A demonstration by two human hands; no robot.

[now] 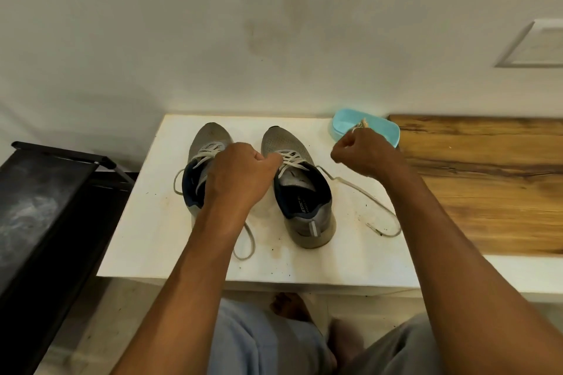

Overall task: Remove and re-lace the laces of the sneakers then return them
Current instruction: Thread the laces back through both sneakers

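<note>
Left hand point(240, 173) fingers pinched lace point(293, 161) on right sneaker point(300, 192); right hand point(362, 152) raised, fingers clamped on pale strand point(361, 125), over white tabletop point(152, 222).

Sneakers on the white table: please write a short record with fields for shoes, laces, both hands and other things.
shoes: grey left sneaker and right sneaker, side by side on white table, toes toward the wall
laces: threaded in both; right sneaker's lace trails across the table
left hand: pinches that lace at the eyelets
right hand: raised, fingers curled; contents unclear
other: blue dish behind right hand; black rack at left
</note>
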